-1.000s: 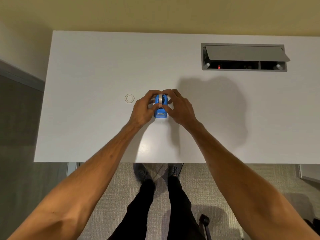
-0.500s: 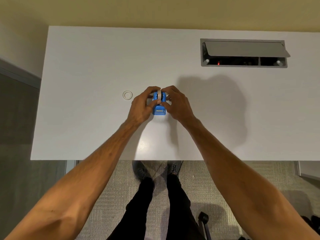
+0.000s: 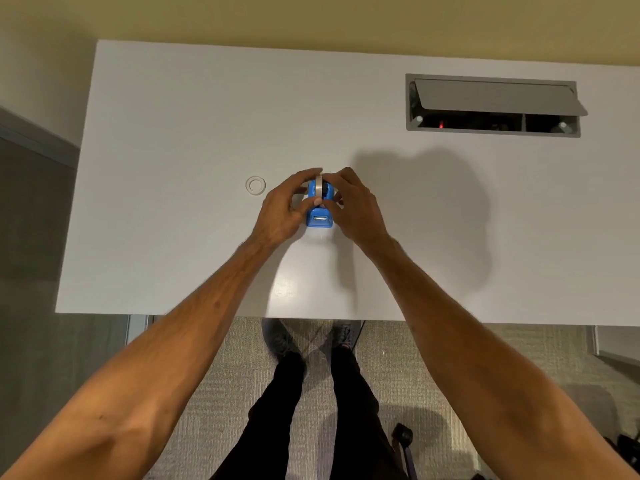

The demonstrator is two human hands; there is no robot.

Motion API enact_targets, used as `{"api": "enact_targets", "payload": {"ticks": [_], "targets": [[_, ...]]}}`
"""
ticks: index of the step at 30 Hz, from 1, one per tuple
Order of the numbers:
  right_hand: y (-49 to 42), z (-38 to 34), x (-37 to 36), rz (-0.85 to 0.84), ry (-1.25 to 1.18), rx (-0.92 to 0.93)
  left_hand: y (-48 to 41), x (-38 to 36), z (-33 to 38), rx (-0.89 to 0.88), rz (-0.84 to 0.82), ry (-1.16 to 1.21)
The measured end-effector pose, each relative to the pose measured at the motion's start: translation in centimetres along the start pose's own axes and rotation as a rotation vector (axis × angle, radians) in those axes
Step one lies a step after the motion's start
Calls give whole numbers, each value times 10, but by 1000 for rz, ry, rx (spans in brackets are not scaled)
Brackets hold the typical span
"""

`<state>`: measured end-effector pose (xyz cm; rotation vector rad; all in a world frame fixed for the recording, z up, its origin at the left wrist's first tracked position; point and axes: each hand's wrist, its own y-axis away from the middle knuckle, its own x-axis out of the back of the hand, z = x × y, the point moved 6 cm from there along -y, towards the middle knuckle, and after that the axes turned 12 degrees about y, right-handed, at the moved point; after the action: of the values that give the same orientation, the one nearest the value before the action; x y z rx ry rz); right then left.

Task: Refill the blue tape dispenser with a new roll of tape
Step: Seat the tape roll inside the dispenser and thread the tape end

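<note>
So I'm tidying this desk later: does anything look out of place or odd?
Only small things: a white ring, perhaps an empty tape core, lies loose left of the dispenser, and the desk's cable hatch stands open. Nothing looks spilled or damaged.

blue dispenser (image 3: 319, 216), white desk (image 3: 173, 133), black trousers (image 3: 277, 410)

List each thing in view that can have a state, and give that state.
blue tape dispenser: upright on the desk, gripped from both sides.
tape roll: on edge in the dispenser's top, full seating unclear.
empty ring: flat on the desk, apart from the left hand.
left hand: closed on the dispenser.
right hand: closed on the dispenser.
desk hatch lid: propped open.
</note>
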<state>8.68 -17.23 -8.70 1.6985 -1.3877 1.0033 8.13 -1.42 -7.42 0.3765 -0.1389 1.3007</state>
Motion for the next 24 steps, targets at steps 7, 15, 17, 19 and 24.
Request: {"api": "enact_targets", "payload": {"ticks": [7,15,17,19,24], "targets": [[1,2,9,48,-94,-59,1,-1,-4,11,14,23],[-1,-5,7,46,41,-67,1,-1,-3,2,16,18],[-1,-8,6,68,86,-42,2,-1,-5,5,18,17],[-2,-8,7,82,122,-19,1,-1,-7,9,16,6],[2,-3,12,145,51,-38,-3,-3,-8,17,19,-14]]}}
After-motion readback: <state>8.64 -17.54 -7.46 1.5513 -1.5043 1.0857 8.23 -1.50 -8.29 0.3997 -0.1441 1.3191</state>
